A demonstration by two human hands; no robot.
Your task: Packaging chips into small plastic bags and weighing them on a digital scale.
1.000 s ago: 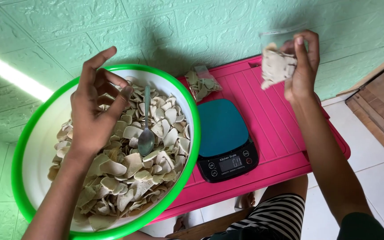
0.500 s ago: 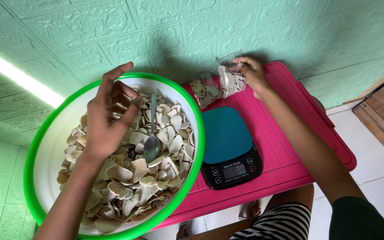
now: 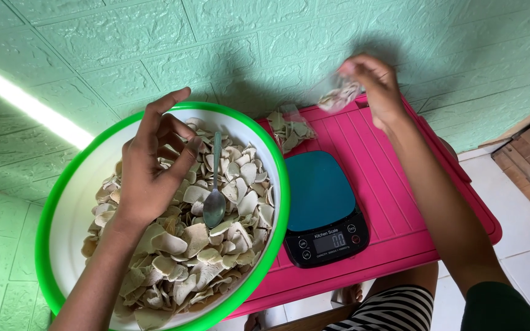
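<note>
From the head camera, the left hand (image 3: pixel 154 168) hangs over a large white bowl with a green rim (image 3: pixel 69 202), its fingers loosely curled and apart, the fingertips resting among the pale dried chips (image 3: pixel 197 257) that fill the bowl; it clamps nothing that can be made out. A metal spoon (image 3: pixel 215 196) lies on the chips just beside that hand, bowl end toward the viewer. The right hand (image 3: pixel 375 89) is raised at the far edge of the pink plastic table (image 3: pixel 412 184), near the green textured wall (image 3: pixel 277 43), its fingers pinched together on a small clear bag of chips (image 3: pixel 337 95), which is blurred. A second small bag of chips (image 3: pixel 289 129) lies on the table between the big bowl and the held bag. A dark digital kitchen scale (image 3: pixel 323 208) sits on the table just beside the bowl, its platform bare, well apart from the right hand.
</note>
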